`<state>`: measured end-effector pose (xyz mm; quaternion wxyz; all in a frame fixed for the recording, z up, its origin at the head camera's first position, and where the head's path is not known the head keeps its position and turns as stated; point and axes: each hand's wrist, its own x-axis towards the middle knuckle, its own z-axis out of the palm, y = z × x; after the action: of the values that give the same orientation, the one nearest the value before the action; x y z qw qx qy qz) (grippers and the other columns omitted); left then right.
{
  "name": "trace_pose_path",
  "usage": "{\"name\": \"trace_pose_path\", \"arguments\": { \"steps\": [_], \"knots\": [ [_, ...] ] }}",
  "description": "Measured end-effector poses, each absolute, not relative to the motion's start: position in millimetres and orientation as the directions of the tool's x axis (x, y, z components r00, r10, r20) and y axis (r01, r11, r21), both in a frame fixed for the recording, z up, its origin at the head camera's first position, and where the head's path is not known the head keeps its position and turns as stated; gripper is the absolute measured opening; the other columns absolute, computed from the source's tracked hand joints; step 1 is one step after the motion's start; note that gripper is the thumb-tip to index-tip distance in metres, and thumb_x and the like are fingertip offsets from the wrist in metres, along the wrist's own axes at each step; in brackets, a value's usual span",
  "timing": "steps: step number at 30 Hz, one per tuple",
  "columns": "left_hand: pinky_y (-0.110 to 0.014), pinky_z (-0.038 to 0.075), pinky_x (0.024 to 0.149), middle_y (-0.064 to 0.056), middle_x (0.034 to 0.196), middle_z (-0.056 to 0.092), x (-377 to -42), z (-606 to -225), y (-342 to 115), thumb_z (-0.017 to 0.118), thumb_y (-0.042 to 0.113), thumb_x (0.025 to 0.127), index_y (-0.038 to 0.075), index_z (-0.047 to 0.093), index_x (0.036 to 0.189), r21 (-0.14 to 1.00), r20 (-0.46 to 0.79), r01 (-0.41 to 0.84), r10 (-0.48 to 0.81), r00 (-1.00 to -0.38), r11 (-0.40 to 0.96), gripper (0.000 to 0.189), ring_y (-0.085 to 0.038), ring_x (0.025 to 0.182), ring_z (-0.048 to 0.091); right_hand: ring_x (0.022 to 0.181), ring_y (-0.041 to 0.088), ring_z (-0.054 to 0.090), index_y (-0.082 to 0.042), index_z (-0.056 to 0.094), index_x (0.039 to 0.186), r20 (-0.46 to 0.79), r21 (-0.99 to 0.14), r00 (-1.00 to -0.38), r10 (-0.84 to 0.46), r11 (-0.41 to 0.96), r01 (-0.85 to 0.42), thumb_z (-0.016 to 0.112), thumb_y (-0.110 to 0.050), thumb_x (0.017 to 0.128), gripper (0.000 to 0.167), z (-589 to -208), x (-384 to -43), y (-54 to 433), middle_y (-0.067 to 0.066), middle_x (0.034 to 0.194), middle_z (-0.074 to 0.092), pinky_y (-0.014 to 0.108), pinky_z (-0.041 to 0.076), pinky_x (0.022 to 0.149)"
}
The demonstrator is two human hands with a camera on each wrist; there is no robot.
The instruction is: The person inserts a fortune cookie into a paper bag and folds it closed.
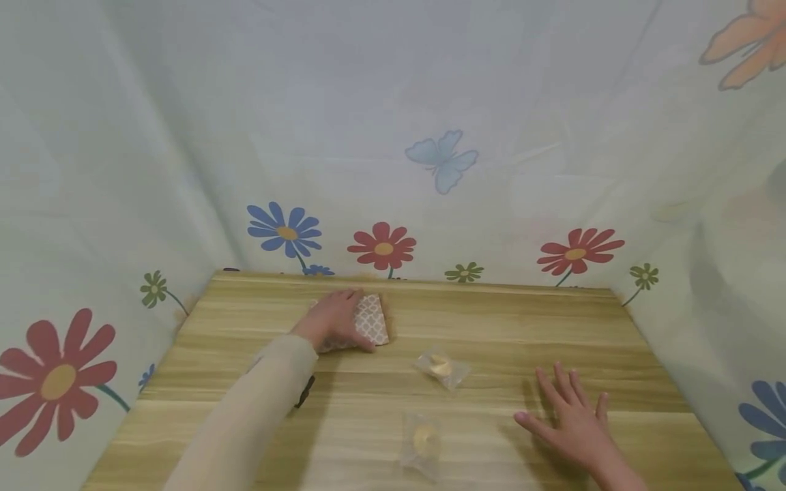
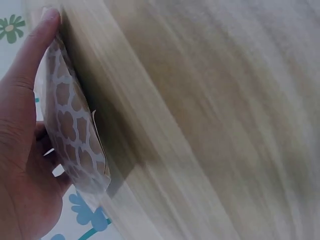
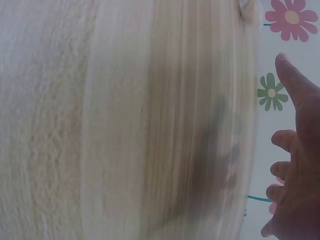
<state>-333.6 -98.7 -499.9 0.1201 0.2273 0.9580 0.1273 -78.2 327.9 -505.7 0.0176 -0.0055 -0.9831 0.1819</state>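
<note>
At the far left part of the table, my left hand [image 1: 334, 319] grips a flat beige packet [image 1: 371, 320] with a white lattice pattern. In the left wrist view the thumb lies along one side of the packet [image 2: 75, 125], and the other fingers are partly hidden behind it. My right hand [image 1: 574, 423] is held over the right side of the table with fingers spread, holding nothing. Between the hands lie two small yellowish pieces in clear wrappers, one wrapped piece [image 1: 441, 368] farther back and another wrapped piece [image 1: 424, 442] nearer.
The wood-grain table [image 1: 491, 320] ends at a back edge against a pale cloth [image 1: 344, 136] printed with flowers and a butterfly. Similar cloth hangs on the left and right sides. A black strap [image 1: 305, 392] shows by the left wrist.
</note>
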Motion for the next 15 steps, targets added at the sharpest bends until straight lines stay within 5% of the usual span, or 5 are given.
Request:
{"name": "trace_pose_path", "arguments": {
  "steps": [15],
  "knots": [
    [-0.053,0.029,0.127,-0.02,0.169,0.037,-330.9,-495.4,-97.8,0.09,0.067,0.07,0.002,0.031,0.166,0.189,-0.169,0.506,0.535,-0.828,0.842,0.131,-0.041,0.155,0.034,0.156,0.059,0.014,-0.008,0.043,0.163,-0.003,-0.387,-1.0,0.013,0.922,0.013,0.072,-0.066,0.092,0.096,-505.5,-83.3,320.5,0.03,0.172,0.019,0.089,-0.005,0.109]
  ]
}}
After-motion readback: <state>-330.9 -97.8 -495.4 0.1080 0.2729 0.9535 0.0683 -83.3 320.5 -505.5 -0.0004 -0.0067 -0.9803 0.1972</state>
